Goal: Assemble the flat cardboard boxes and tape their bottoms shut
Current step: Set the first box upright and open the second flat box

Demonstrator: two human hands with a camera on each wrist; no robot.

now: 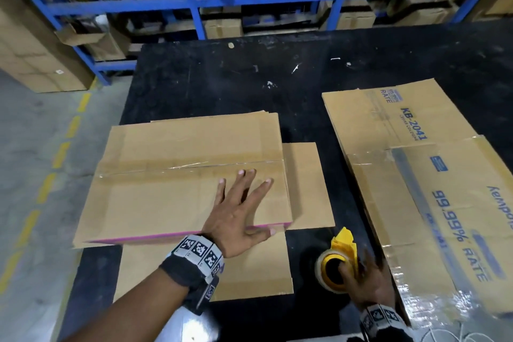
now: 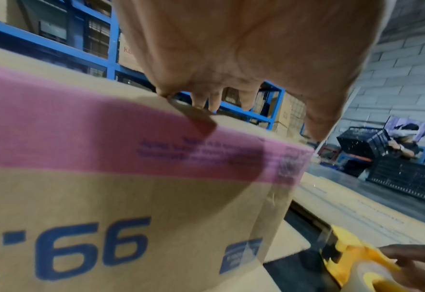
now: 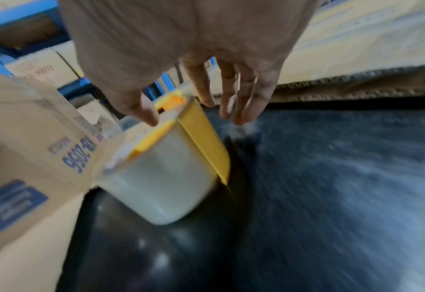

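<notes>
An assembled cardboard box [image 1: 166, 197] stands bottom up on the black table [image 1: 222, 83]. A strip of clear tape [image 1: 188, 166] runs along its closed flaps. My left hand [image 1: 238, 211] lies flat on the box near its right front corner, fingers spread. In the left wrist view the box [image 2: 106, 197] shows a pink band and blue print. A yellow tape dispenser [image 1: 337, 261] with a clear roll sits on the table at the lower right. My right hand [image 1: 366, 280] is at it. Its thumb [image 3: 149, 116] touches the dispenser [image 3: 166, 177], and its fingers stay straight beside the yellow plate.
Flat printed cartons [image 1: 416, 175] lie stacked on the table's right side. More flat cardboard [image 1: 305, 189] lies under and beside the box. Blue racking [image 1: 194, 0] with cartons stands behind the table. Grey floor with a yellow dashed line runs at the left. A person with black crates [image 2: 403, 146] is far off.
</notes>
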